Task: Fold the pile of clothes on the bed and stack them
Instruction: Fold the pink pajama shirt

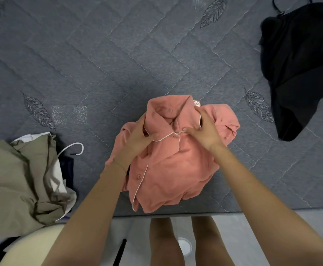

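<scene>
**Grey quilted mattress, pink shirt under both hands**

Grey quilted mattress (99,64) with stitched leaf shapes fills most of what we see, and a strip of pale floor (252,223) shows below its near edge. At the middle of that near edge lies the pink shirt (172,169), partly folded, buttoned front up, with its collar (162,110) pointing toward the far edge. Our left hand (139,139) grips the left side of the collar, fingers curled into the cloth and thumb on top. Our right hand (204,129) lies flat on the right side of the collar, fingers straight and spread, pressing down and holding nothing. A rumpled khaki pile (16,179) sits at the near left edge, with a white cord (74,146) looping out beside it. A black garment (299,64) lies crumpled at the far right edge, well apart from the shirt.
</scene>
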`<state>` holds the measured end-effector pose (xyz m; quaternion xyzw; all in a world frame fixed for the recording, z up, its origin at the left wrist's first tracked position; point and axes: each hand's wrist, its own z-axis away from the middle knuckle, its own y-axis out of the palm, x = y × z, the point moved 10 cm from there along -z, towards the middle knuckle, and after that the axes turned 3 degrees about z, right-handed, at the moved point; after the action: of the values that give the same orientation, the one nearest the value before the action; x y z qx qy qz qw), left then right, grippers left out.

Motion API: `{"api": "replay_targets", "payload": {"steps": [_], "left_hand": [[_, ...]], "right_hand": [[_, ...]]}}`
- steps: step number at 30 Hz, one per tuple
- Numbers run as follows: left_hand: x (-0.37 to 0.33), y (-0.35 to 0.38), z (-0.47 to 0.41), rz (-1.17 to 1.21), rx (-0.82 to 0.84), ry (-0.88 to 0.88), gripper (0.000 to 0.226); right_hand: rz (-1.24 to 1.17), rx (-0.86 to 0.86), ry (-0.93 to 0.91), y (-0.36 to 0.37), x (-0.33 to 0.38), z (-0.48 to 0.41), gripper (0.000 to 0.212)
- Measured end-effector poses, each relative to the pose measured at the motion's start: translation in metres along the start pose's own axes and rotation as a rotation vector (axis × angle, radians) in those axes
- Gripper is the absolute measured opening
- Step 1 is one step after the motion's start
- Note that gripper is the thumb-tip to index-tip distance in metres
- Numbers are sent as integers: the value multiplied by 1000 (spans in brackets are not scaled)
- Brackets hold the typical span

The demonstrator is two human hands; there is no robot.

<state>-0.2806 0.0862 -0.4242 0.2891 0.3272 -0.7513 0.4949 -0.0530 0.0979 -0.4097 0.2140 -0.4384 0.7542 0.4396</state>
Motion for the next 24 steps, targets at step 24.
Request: {"api": "replay_targets", "payload": {"steps": [24], "left_hand": [[-118,-46,72,24,-475,343,7]], "right_hand": [[43,-218,-211,-65,96,50,26]]}}
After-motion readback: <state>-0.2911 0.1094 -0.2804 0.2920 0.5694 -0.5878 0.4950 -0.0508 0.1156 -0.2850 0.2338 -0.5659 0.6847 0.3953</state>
